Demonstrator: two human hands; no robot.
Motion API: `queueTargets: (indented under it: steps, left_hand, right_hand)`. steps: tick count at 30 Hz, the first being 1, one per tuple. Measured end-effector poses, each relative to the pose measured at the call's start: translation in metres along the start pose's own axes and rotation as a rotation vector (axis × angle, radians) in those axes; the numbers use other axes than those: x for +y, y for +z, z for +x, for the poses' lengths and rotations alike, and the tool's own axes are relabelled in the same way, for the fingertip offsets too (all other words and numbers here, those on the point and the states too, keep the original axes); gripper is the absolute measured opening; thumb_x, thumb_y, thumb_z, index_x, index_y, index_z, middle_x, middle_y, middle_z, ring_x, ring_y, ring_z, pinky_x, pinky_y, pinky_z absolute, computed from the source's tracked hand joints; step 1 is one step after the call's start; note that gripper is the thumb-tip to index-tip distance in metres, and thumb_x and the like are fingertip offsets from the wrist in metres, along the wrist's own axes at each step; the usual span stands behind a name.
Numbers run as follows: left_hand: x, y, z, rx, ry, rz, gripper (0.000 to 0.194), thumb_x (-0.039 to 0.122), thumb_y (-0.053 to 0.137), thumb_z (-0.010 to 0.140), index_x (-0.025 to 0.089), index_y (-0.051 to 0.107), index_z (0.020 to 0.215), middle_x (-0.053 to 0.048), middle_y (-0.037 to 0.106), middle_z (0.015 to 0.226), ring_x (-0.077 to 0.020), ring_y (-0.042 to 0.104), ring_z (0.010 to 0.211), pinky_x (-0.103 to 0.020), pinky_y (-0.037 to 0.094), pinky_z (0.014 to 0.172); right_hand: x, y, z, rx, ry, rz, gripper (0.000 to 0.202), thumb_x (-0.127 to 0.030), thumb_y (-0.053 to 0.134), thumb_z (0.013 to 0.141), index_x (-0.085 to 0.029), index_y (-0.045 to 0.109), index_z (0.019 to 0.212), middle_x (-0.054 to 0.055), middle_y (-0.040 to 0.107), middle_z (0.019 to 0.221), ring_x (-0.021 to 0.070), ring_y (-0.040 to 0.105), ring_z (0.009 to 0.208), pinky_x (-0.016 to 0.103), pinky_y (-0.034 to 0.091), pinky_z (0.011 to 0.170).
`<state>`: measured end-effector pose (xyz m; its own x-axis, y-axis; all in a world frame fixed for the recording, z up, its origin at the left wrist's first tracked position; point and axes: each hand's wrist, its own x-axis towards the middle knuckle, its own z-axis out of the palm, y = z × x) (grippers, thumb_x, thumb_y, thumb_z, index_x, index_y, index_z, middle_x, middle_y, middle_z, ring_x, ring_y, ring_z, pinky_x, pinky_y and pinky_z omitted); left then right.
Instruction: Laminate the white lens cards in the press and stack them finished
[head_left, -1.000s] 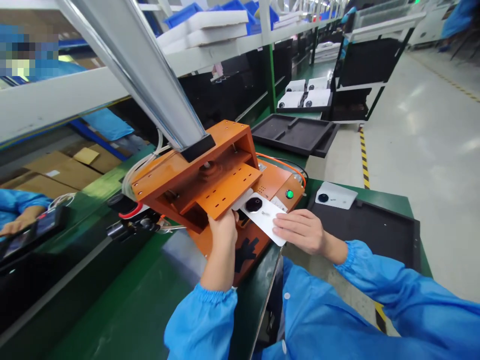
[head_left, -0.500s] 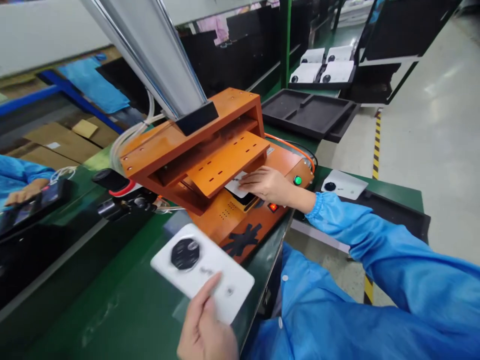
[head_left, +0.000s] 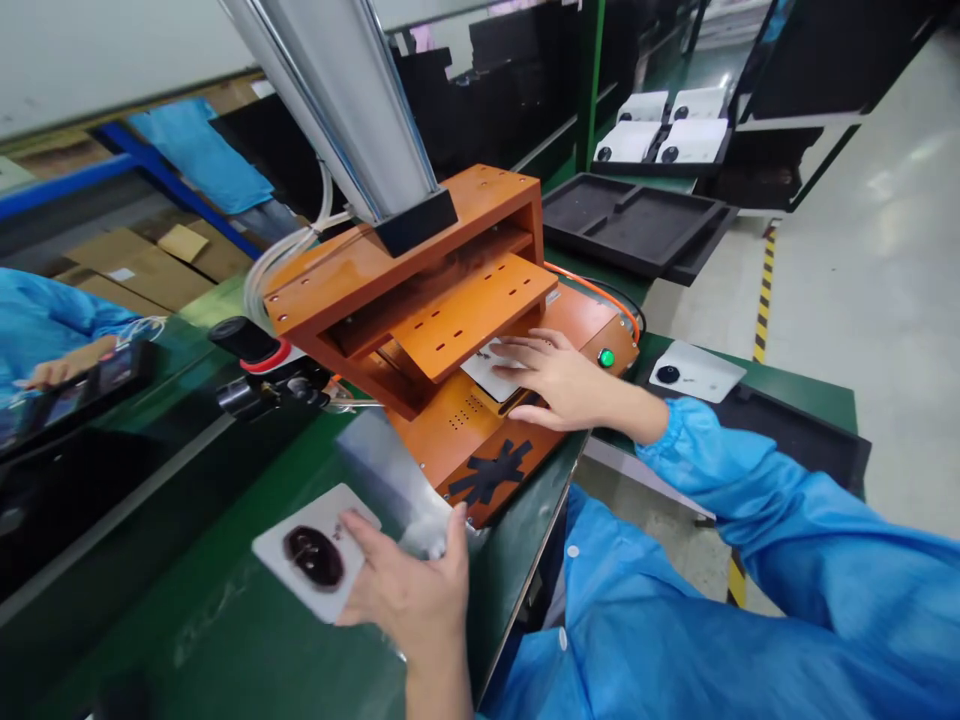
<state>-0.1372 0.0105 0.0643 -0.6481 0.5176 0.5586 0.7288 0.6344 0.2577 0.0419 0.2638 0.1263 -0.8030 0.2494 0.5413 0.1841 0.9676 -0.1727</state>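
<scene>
My left hand [head_left: 409, 590] lies on a white back cover [head_left: 311, 550] with a dark round camera ring, flat on the green belt at the lower left. My right hand [head_left: 559, 378] presses on a second white cover [head_left: 491, 368] that sits in the nest of the orange press fixture [head_left: 442, 310], under its raised upper plate. A green button [head_left: 606, 357] glows on the fixture just right of that hand. Both arms wear blue sleeves.
A third white cover [head_left: 696, 371] rests on a black tray [head_left: 795, 440] at the right. An empty black tray [head_left: 637, 225] and a tray of white covers [head_left: 675, 140] lie beyond. A co-worker's hand [head_left: 56, 372] holds a dark device at the left.
My left hand carried the white cover from the fixture down to the belt and set it flat. My right hand placed another cover into the fixture nest and stays on it.
</scene>
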Motion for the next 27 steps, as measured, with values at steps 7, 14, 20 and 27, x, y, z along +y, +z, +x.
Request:
queueTargets:
  steps: [7,14,20,27]
  left_hand:
    - [0.051,0.008,0.006,0.017,0.017,-0.192,0.111,0.082,0.057,0.078,0.007,0.034,0.155,-0.030,0.037,0.157,-0.0488,0.038,0.140,-0.069,0.025,0.113]
    - [0.055,0.012,0.013,-0.041,-0.075,-0.155,0.115,0.085,0.051,0.076,0.006,0.029,0.157,-0.030,0.047,0.147,-0.0489,0.041,0.136,-0.069,0.024,0.111]
    - [0.046,0.023,0.010,-0.068,-0.103,-0.131,0.122,0.087,0.058,0.071,0.007,0.028,0.158,-0.033,0.055,0.135,-0.0532,0.044,0.133,-0.073,0.028,0.105]
    - [0.039,0.022,0.008,-0.020,-0.079,-0.156,0.126,0.085,0.066,0.067,0.008,0.028,0.159,-0.037,0.047,0.142,-0.0569,0.044,0.130,-0.075,0.031,0.100]
  right_hand:
    - [0.032,0.026,-0.103,0.811,0.854,-0.132,0.033,-0.045,0.065,0.091,-0.023,0.060,0.115,0.010,0.061,0.119,0.0290,0.058,0.118,0.050,0.046,0.103]
    - [0.050,0.041,-0.119,0.735,1.023,0.091,0.054,-0.054,0.078,0.076,-0.024,0.057,0.117,0.008,0.058,0.121,0.0260,0.058,0.116,0.043,0.049,0.098]
    - [0.061,0.043,-0.122,0.767,1.106,0.310,0.055,-0.057,0.076,0.074,-0.024,0.057,0.114,0.008,0.061,0.124,0.0250,0.060,0.115,0.042,0.048,0.097]
    - [0.061,0.037,-0.125,0.725,1.043,0.181,0.054,-0.058,0.075,0.076,-0.023,0.055,0.112,0.008,0.062,0.119,0.0246,0.060,0.112,0.041,0.048,0.096]
